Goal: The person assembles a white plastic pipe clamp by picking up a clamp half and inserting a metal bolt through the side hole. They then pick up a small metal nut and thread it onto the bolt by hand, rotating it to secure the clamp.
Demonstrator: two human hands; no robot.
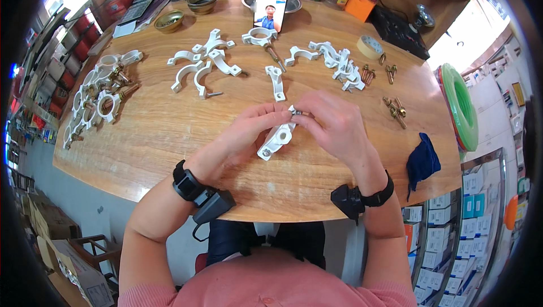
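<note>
My left hand (pixel 247 130) grips a white plastic pipe clamp (pixel 277 140) just above the table. Its lower end carries a metal screw head. At the clamp's upper end, the fingertips of my right hand (pixel 334 120) pinch a small metal screw (pixel 297 113); my left thumb is close beside it. How far the screw sits in the hole is hidden by the fingers. Just beyond my hands lies a loose white clamp half (pixel 276 83). Farther off, a white ring clamp (pixel 259 36) has a long brass-coloured bolt (pixel 274 57) attached.
Several clamps with bolts (pixel 107 106) are grouped at the left. More clamp halves (pixel 198 75) lie centre-left, others (pixel 342 66) to the right. Brass-coloured anchor bolts (pixel 396 112), a tape roll (pixel 370 47) and dark blue cloth (pixel 423 162) are at the right. A phone (pixel 270 7) stands at the back.
</note>
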